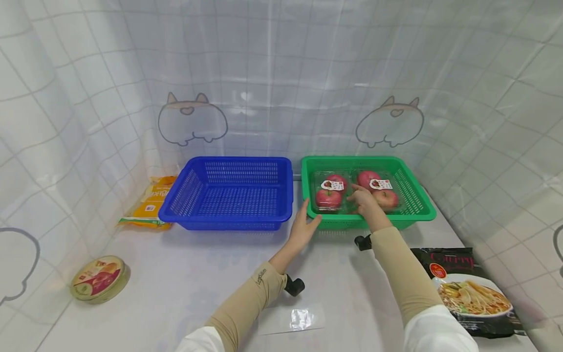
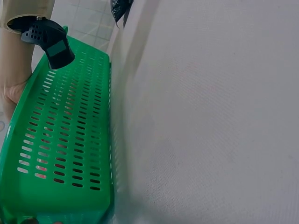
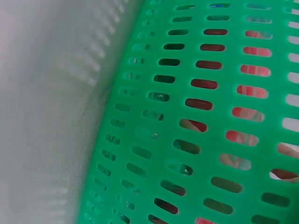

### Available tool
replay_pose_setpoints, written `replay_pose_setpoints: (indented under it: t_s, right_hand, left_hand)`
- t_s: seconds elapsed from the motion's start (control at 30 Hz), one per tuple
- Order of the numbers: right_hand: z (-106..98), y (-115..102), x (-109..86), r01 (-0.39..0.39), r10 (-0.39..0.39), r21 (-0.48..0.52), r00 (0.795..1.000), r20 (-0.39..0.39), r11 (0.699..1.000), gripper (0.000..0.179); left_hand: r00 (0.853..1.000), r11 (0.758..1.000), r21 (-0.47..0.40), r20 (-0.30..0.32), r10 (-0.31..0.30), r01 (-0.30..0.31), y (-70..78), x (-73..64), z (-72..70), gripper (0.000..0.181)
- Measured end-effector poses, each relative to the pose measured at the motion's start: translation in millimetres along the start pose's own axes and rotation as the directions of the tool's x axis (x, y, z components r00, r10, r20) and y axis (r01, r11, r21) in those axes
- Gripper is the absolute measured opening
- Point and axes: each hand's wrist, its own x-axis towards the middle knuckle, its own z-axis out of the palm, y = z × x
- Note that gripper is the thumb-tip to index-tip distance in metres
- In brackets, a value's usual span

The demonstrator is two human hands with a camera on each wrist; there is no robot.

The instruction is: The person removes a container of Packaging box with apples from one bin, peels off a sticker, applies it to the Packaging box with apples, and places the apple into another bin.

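Note:
Two clear plastic packs of red apples lie side by side in the green basket [image 1: 422, 208], each with a white label. My right hand [image 1: 367, 203] reaches over the basket's front rim between them. Its thumb and forefinger are spread towards the right edge of the left apple pack [image 1: 329, 199]; the right apple pack [image 1: 387, 199] lies partly behind that hand. At the basket's front left corner is my left hand [image 1: 302, 229], fingers extended and thumb apart, fingertips close to the rim. Through the slots of the green wall [image 3: 191, 84], red apples show in the right wrist view.
To the left stands a blue basket [image 1: 239, 227], with an orange and yellow bag [image 1: 149, 203] beside it. A round tub [image 1: 100, 278] lies front left, a black noodle package [image 1: 472, 293] front right. White curtains [image 1: 281, 88] surround the table.

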Motion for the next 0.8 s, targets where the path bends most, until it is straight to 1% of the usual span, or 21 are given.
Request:
replay_pose_setpoints:
  t_s: [0.03, 0.07, 0.1, 0.13, 0.2, 0.23, 0.27, 0.3, 0.37, 0.43, 0.5, 0.53, 0.57, 0.6, 0.67, 0.77, 0.8]
  right_hand:
    - [-16, 16, 36.3, 0.003, -0.003, -0.021, 1.000, 0.004, 1.000, 0.088]
    - [-31, 29, 68.6, 0.004, -0.004, -0.034, 1.000, 0.011, 0.999, 0.090]
    - [-43, 42, 97.0, 0.006, -0.006, -0.040, 1.000, 0.015, 0.999, 0.092]
    - [-52, 51, 119.8, 0.005, -0.005, -0.053, 1.000, 0.007, 0.999, 0.089]
    - [-32, 34, 74.1, 0.002, -0.001, -0.077, 1.000, 0.007, 0.997, 0.085]
    - [-24, 27, 56.8, 0.001, -0.001, -0.094, 1.000, 0.002, 0.996, 0.084]
    - [-19, 22, 43.6, 0.003, -0.003, -0.113, 1.000, 0.002, 0.994, 0.083]
    - [-15, 18, 34.6, 0.008, -0.007, -0.129, 1.000, 0.009, 0.992, 0.080]
    - [-12, 13, 26.5, 0.007, -0.004, -0.157, 1.000, 0.020, 0.988, 0.078]
    - [-12, 11, 28.1, 0.005, -0.001, -0.181, 1.000, 0.022, 0.984, 0.077]
    - [-14, 9, 27.5, 0.020, -0.010, -0.187, 0.999, 0.053, 0.982, 0.076]
    - [-11, 4, 21.6, 0.018, -0.009, -0.193, 0.999, 0.047, 0.981, 0.077]
    - [-6, -2, 8.7, 0.018, -0.008, -0.195, 0.999, 0.051, 0.981, 0.078]
    - [0, -10, -6.7, 0.024, -0.014, -0.214, 0.999, 0.047, 0.976, 0.079]
    - [19, -30, -51.8, 0.040, -0.029, -0.251, 0.999, 0.046, 0.967, 0.079]
    - [50, -62, -123.3, 0.056, -0.049, -0.289, 0.998, 0.030, 0.956, 0.074]
    - [56, -70, -141.0, 0.069, -0.063, -0.295, 0.998, 0.028, 0.953, 0.072]
  left_hand:
    - [1.000, 1.000, -0.001, 0.001, 0.000, 0.000, 0.4, -0.6, -0.1, 0.067]
    - [1.000, 1.000, -0.004, 0.000, 0.002, -0.002, 0.5, -1.2, -0.4, 0.066]
    - [1.000, 1.000, -0.005, 0.000, 0.003, -0.003, 0.5, -1.6, -0.4, 0.066]
    - [1.000, 1.000, -0.006, -0.001, 0.004, -0.004, 0.5, -2.1, -0.4, 0.066]
    - [1.000, 1.000, -0.007, -0.003, 0.004, -0.004, 0.2, -2.8, -0.5, 0.067]
    - [1.000, 1.000, -0.007, -0.004, 0.003, -0.003, -0.2, -2.7, -0.4, 0.066]
    - [1.000, 1.000, -0.005, -0.005, 0.001, -0.001, -0.7, -2.5, -0.4, 0.066]
    - [1.000, 1.000, -0.003, -0.004, -0.003, 0.003, -0.8, -2.4, -0.4, 0.067]
    - [1.000, 1.000, -0.001, -0.004, -0.005, 0.005, -0.8, -1.9, -0.5, 0.067]
    - [1.000, 1.000, 0.002, 0.000, -0.003, 0.003, -0.5, -0.7, -0.8, 0.067]
    - [1.000, 1.000, 0.012, 0.016, 0.005, -0.005, 1.0, 0.2, -1.7, 0.069]
    - [1.000, 1.000, 0.022, 0.030, 0.005, -0.006, 2.0, 0.2, -2.5, 0.071]
    - [0.999, 0.999, 0.031, 0.049, 0.007, -0.008, 3.2, -0.2, -3.5, 0.073]
    - [0.997, 0.999, 0.039, 0.072, 0.006, -0.009, 4.5, -1.2, -4.8, 0.075]
    - [0.991, 0.998, 0.061, 0.130, 0.007, -0.014, 8.2, -4.4, -9.1, 0.079]
    - [0.975, 0.998, 0.066, 0.223, 0.008, -0.024, 14.0, -12.7, -20.2, 0.080]
    - [0.968, 0.998, 0.061, 0.252, 0.006, -0.022, 15.6, -16.5, -25.2, 0.080]
